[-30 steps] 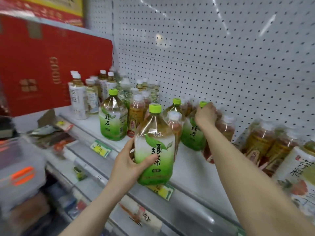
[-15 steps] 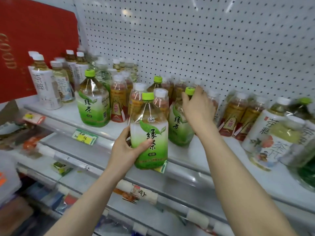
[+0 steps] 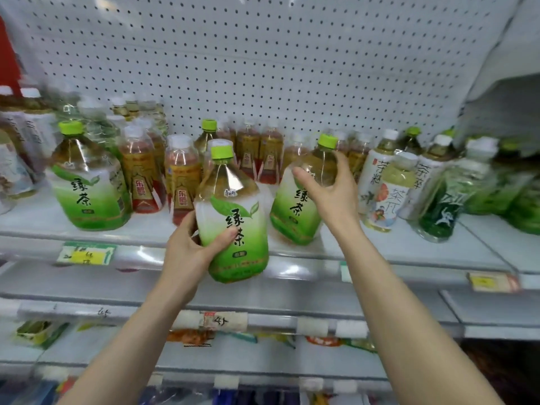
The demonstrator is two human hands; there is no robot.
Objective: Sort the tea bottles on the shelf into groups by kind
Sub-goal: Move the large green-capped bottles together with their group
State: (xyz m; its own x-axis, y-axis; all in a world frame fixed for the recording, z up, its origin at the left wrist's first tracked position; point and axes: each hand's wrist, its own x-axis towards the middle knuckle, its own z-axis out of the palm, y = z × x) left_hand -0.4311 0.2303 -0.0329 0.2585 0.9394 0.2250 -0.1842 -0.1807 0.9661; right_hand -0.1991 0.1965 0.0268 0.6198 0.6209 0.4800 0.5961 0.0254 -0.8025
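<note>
My left hand (image 3: 190,252) grips a large green tea bottle (image 3: 233,217) with a green cap, held in front of the shelf edge. My right hand (image 3: 330,185) grips the shoulder of a second green tea bottle (image 3: 295,211), tilted on the white shelf (image 3: 394,244). A third green tea bottle (image 3: 87,182) stands at the left. Small amber bottles with red-and-gold labels (image 3: 143,176) stand behind in a row. White-labelled tea bottles (image 3: 388,188) and dark green-labelled bottles (image 3: 441,211) stand at the right.
A white pegboard (image 3: 263,68) backs the shelf. More white-capped bottles (image 3: 26,141) crowd the far left. Price tags (image 3: 84,254) line the shelf edge. Lower shelves (image 3: 263,317) with packaged goods lie below my arms.
The view has swung right. My right hand has pulled its green tea bottle forward and tilted it. My left hand keeps holding its bottle.
</note>
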